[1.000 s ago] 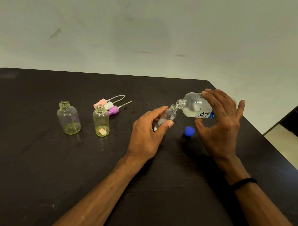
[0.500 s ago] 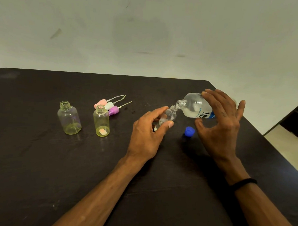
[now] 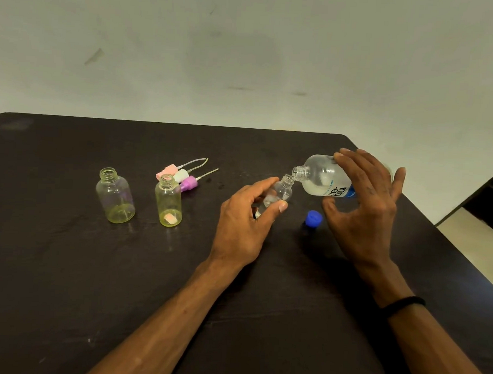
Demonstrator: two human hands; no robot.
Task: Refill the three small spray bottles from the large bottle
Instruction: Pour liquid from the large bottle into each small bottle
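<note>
Dark table: small spray bottle is gripped, tilted, by left hand; large bottle, clasped by right hand, is tipped mouth-to-mouth against it.

Tipped large bottle mouth-to-mouth with tilted small bottle; two uncapped bottles upright.

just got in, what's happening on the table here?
A person is pouring from the large bottle, tipped on its side in the right hand, into a small bottle held tilted by the left hand. Their mouths meet, and a little liquid shows inside the small one. The other two small bottles stand open and unfilled to the left, the three spray tops lie behind them, and the blue cap sits on the table.
</note>
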